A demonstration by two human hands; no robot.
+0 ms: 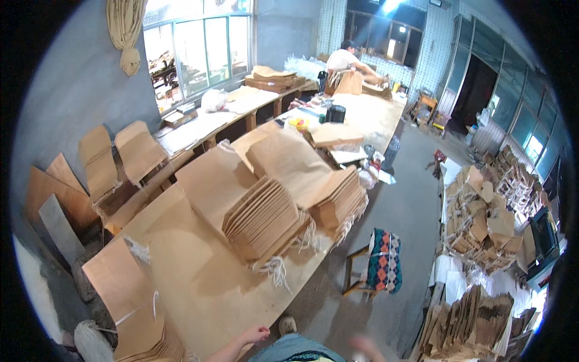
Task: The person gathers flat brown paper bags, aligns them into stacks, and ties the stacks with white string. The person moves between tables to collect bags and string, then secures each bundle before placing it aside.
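Note:
My left hand (257,335) is low in the view, beside the near edge of the long work table (211,320). Its fingers are loosely curled in, and I see nothing in them. On the lower right, my right hand (365,346) is smeared by motion, so its fingers cannot be made out. Two fanned stacks of brown paper bags, a nearer stack (262,217) and a farther stack (338,196), lie on the table with white strings hanging off their ends. Neither hand touches them. More brown paper sheets (120,283) lie at the table's left end.
A stool with a patterned cushion (384,260) stands in the aisle right of the table. Heaps of brown bags (482,211) line the right side. Another person (344,60) bends over the table's far end. Cardboard pieces (96,160) lean at the left wall.

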